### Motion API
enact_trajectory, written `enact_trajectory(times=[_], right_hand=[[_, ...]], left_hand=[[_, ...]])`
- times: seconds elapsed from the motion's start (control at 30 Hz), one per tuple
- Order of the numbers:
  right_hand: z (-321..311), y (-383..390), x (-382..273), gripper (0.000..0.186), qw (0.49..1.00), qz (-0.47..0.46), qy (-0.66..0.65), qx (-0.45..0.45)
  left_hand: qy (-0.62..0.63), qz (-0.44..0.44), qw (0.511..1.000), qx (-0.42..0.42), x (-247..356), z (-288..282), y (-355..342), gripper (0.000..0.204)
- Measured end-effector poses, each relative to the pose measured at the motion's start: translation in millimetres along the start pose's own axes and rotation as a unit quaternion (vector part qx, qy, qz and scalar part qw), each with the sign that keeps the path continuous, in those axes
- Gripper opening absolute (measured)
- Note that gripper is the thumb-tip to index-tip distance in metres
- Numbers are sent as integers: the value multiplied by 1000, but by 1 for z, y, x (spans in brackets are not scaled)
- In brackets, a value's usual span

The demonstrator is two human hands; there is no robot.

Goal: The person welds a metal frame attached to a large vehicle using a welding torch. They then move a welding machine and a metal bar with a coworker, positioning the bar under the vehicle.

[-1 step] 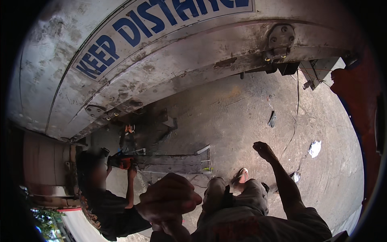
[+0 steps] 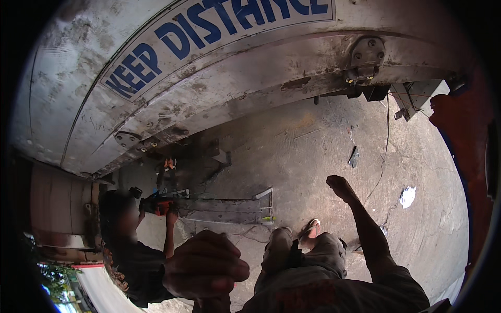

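My left hand (image 2: 209,266) is raised large in the near foreground. Its fingers are curled into a fist, and no object shows in it. Farther right, my right arm stretches out over the floor, its hand (image 2: 342,189) also closed in a fist with nothing sticking out of it. Both fists hang in the air, apart from the vehicle panel (image 2: 209,99) beyond them. That panel is dirty pale metal with a large lettered sign (image 2: 209,39) and hinge plates along its lower edge.
A person (image 2: 135,250) crouches at left, hands on an orange-and-black tool (image 2: 160,206). Beside it a long flat frame (image 2: 224,211) lies on the concrete floor (image 2: 292,161). A dark cable (image 2: 387,135), a small dark object (image 2: 354,156) and crumpled white scrap (image 2: 408,197) lie at right.
My left fist has shifted a little left and down. My right hand is slightly higher. The panel sits slightly farther right in the view.
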State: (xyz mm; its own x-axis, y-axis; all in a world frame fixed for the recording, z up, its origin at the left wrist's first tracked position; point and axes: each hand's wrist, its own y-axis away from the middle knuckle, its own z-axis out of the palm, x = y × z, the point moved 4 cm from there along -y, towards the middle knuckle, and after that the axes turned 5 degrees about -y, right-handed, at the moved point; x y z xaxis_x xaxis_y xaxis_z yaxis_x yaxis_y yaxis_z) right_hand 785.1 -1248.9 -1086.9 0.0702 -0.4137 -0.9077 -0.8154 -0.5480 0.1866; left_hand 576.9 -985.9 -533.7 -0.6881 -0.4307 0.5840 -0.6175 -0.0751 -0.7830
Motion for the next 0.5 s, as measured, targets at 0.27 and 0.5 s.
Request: enact_trajectory(times=[0.27, 0.5], right_hand=[[-23, -199, -195, 31, 996, -65, -45, -29], [36, -210, -244, 41, 963, -20, -171, -205]], left_hand=[[-174, 5, 977, 126, 82, 35, -60, 15], [-93, 52, 939, 328, 73, 42, -70, 7]])
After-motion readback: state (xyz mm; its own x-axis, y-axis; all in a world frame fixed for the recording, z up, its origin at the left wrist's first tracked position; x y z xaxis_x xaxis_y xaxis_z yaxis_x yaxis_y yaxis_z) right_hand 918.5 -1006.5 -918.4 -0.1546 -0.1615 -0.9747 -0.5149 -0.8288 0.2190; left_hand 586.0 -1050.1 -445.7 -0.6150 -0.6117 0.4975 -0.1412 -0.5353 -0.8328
